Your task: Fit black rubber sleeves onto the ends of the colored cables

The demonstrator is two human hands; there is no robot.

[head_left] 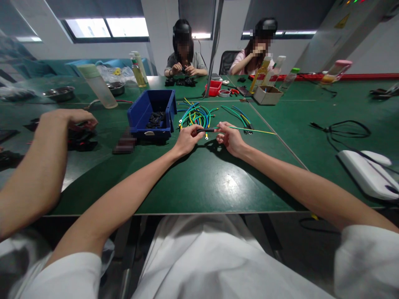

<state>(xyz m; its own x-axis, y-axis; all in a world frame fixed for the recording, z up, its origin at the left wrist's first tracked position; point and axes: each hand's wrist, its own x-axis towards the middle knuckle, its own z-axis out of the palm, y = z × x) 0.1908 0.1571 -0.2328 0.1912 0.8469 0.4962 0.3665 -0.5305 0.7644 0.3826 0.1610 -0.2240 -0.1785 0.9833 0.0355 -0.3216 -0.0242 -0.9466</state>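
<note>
Between my two hands a black sleeve (206, 130) lies level above the green table. My left hand (187, 140) pinches its left end. My right hand (231, 139) has its fingers closed at the other end, where a thin yellow-green wire (257, 131) runs out to the right. Just behind my hands sits a tangled pile of green, blue and yellow wires (199, 114), some with ring ends. A smaller bunch of wires (240, 116) with dark ends lies behind my right hand. Left of the pile stands a blue bin (151, 133) holding small black parts.
A co-worker's arm (43, 158) reaches in from the left over dark parts. Two people (185, 54) sit across the table (218, 182). Bottles (139, 72), a small box (268, 95) and a red tray (213, 88) stand farther back. A white device (368, 172) with black cable lies right.
</note>
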